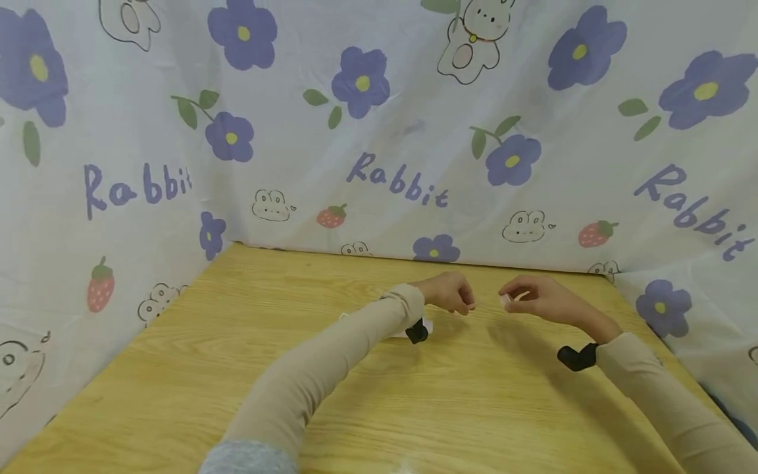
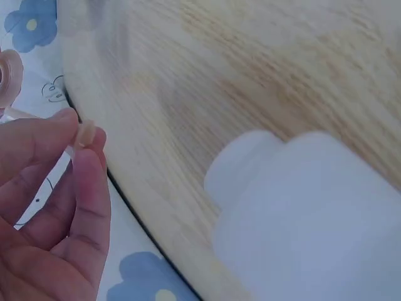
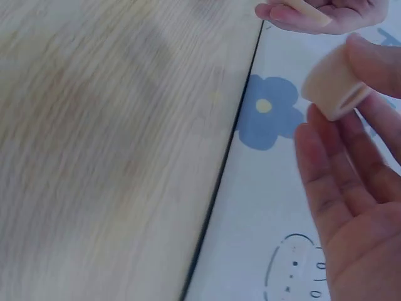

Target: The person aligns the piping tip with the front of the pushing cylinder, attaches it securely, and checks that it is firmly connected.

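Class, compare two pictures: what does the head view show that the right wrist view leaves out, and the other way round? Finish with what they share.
Only the head view: the beige sleeves, the black wrist devices, the printed strawberries and a white object partly hidden by an arm.

Only the right wrist view: the opening in the pale piece that the right hand holds.

Both: that piece, the right hand, the left hand, the wooden table and the flowered cloth.
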A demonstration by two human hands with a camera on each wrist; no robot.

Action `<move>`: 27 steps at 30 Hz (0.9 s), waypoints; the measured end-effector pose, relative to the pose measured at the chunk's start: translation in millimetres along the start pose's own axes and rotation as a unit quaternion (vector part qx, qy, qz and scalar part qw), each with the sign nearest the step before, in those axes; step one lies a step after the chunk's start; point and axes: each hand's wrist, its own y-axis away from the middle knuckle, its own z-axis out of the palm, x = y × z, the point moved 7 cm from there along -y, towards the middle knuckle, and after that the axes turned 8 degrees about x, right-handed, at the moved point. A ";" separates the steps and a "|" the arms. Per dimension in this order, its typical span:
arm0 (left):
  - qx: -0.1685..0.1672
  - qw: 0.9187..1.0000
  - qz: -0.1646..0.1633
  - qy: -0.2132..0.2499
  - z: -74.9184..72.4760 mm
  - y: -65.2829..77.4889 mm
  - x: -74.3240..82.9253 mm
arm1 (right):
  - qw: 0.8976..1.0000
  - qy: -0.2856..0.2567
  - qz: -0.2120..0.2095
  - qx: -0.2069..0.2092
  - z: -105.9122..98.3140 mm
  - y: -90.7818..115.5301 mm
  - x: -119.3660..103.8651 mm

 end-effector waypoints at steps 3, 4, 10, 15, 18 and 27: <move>0.001 1.000 -0.006 -0.007 -1.1 -0.5 -1.4 | 0.999 -0.028 0.018 0.012 0.9 2.0 5.0; 0.001 1.000 -0.008 -0.009 -2.0 0.0 -1.4 | 0.999 -0.037 0.023 0.014 1.6 2.1 6.6; -0.001 1.000 -0.011 -0.014 -11.6 3.3 3.8 | 0.994 -0.087 0.054 0.032 3.5 1.2 12.7; -0.003 1.000 -0.008 -0.025 -17.2 4.2 10.0 | 0.986 -0.143 0.081 0.042 4.4 0.8 14.9; -0.006 1.000 -0.004 -0.022 -18.6 3.9 12.2 | 0.980 -0.170 0.090 0.047 7.1 0.4 16.2; -0.001 0.999 0.008 -0.032 -28.8 4.5 25.2 | 0.974 -0.196 0.094 0.071 16.6 -0.5 13.8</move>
